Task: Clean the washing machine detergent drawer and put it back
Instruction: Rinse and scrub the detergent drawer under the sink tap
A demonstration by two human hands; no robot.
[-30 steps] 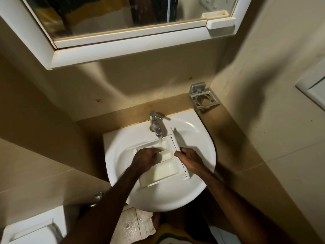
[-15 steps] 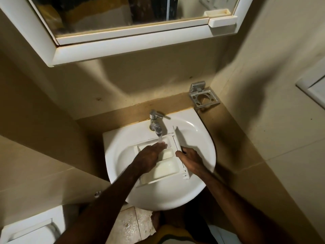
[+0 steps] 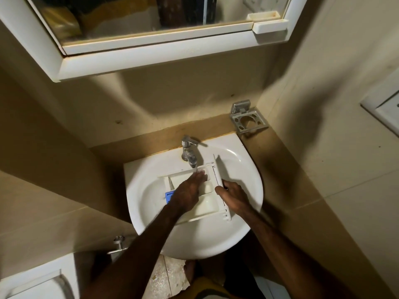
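Observation:
The white detergent drawer (image 3: 207,205) lies flat in the white sink (image 3: 248,169), under the running chrome tap (image 3: 190,153). A blue insert (image 3: 169,196) shows at its left side. My left hand (image 3: 187,190) reaches into the drawer with straight fingers, its fingertips in the water stream at the far compartment. My right hand (image 3: 234,197) grips the drawer's front panel on its right edge and keeps it steady. The compartments under my left hand are hidden.
A mirror cabinet (image 3: 151,55) hangs just above the sink. A metal cup holder (image 3: 248,120) is fixed to the wall at the right. A toilet cistern (image 3: 32,283) sits at the lower left, with a wall valve (image 3: 118,241) beside it. Walls close in on both sides.
My left hand has slid from the drawer's middle toward the tap, with its fingers stretched into the stream. The blue insert has come into view. My right hand has kept its grip.

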